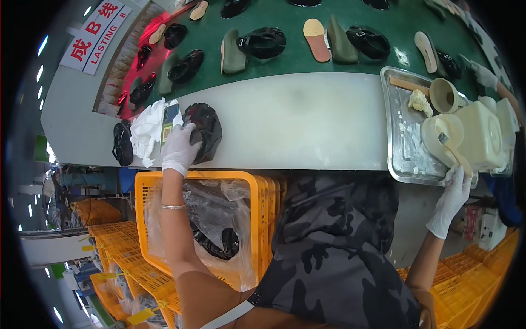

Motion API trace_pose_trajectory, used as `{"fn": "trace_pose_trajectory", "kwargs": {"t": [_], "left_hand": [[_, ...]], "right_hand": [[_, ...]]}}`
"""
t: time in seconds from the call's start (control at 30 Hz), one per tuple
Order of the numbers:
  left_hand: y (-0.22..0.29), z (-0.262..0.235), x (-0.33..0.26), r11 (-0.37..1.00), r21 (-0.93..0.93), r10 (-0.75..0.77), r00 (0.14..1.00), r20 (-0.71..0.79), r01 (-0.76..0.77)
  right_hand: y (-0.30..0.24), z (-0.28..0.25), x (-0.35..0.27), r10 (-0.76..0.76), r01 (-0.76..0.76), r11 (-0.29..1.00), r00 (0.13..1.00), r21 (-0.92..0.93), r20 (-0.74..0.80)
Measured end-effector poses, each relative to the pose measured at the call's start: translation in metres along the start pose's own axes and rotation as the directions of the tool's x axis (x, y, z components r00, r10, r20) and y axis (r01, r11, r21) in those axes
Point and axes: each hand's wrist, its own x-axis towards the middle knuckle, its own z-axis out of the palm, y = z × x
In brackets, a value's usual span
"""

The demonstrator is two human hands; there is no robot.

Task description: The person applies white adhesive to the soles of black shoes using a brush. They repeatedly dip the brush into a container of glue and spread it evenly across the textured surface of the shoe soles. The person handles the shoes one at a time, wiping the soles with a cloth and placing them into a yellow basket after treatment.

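Observation:
My left hand (179, 147), in a white glove, is closed on the near-left edge of a glossy black shoe upper (206, 131) lying on the white worktop. Beside it are a crumpled white cloth (146, 130) and a small dark card-like packet (169, 123). At the right, my gloved right hand (455, 185) grips the light handle of a brush (459, 158). The brush head points into a round whitish tub (441, 131) standing in a metal tray (390, 143). Part of the tub's contents is hidden by the brush.
A green conveyor (296, 13) carries black uppers, olive wedge soles and insoles (316, 39). Another black shoe piece (122, 143) lies far left. The tray also bears a cream jug (478, 134) and a cup (442, 94). Below stands a yellow crate (254, 219). Another person's gloved hand (484, 75) is far right.

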Motion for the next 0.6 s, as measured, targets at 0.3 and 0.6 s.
{"fn": "trace_pose_trajectory", "kwargs": {"t": [0.3, 0.6], "left_hand": [[0.038, 0.015, -0.009, 0.95, 0.18, 0.299, 0.906, -0.301, -0.254], [0.042, -0.022, -0.003, 0.908, 0.284, 0.381, 0.891, -0.248, -0.309]], "right_hand": [[-0.005, 0.002, 0.017, -0.187, 0.217, 0.959, 0.968, -0.184, 0.168], [-0.037, 0.005, 0.001, -0.392, 0.523, 0.775, 0.838, -0.355, 0.379]]}}
